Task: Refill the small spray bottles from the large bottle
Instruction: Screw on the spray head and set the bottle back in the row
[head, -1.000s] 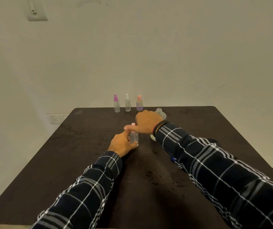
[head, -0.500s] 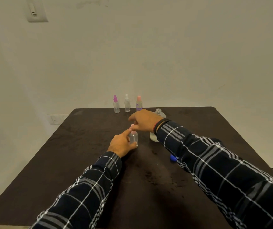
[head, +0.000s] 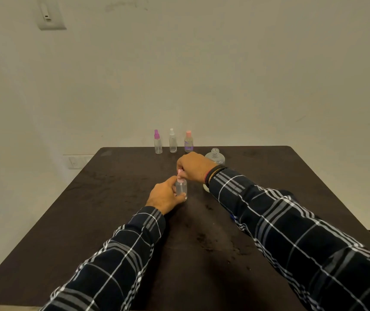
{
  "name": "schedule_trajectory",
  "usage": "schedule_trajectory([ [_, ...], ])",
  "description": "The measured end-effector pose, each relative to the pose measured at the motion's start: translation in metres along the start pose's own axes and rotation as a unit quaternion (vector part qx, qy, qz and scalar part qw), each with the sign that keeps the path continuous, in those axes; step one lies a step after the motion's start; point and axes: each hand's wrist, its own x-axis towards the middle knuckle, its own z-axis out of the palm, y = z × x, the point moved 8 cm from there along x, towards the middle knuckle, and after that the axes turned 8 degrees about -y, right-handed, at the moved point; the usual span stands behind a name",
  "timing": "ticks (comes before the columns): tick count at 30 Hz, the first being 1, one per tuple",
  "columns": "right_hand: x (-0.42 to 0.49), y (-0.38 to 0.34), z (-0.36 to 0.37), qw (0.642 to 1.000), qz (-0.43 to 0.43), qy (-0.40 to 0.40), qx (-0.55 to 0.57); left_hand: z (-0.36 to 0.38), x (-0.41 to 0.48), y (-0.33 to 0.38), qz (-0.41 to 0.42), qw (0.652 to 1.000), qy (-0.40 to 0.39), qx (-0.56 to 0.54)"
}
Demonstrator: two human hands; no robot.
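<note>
The small spray bottle (head: 181,187) stands upright on the dark counter (head: 112,198) just below the middle of the frame, its body clear and its pink cap (head: 180,180) on top. The left hand (head: 165,196) wraps it from the left, its grip curled round the clear body with the thumb low on the near side. The right hand (head: 194,165) comes down from above and to the right, its grip pinching the pink cap between the fingertips. Just behind that hand, slightly right, the large bottle (head: 215,156) shows its clear rounded shoulder and a bare open neck; its lower part is hidden by the wrist. Along the far edge of the counter, above the hands in the frame, three more little bottles stand upright in a row, apart from one another: a magenta-capped bottle (head: 157,142) on the left, a white-capped bottle (head: 172,141) in the middle, and a pink-capped bottle (head: 188,142) with a purple label on the right. Dark bands (head: 213,173) circle the right wrist, and both arms wear dark plaid sleeves (head: 302,250). A small blue thing (head: 232,217) peeks out under the right sleeve, too hidden to tell what it is. On the pale wall (head: 246,75) a switch plate (head: 50,15) sits at the upper left of the frame and a socket (head: 76,161) lower down on the left.
</note>
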Motion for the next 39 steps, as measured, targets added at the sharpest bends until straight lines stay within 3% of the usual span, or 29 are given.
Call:
schedule_trajectory([
  [39,-0.01,0.016,0.018,0.993,0.058,0.041,0.089,0.002,0.003,0.001,-0.01,1.0,-0.005,0.008],
])
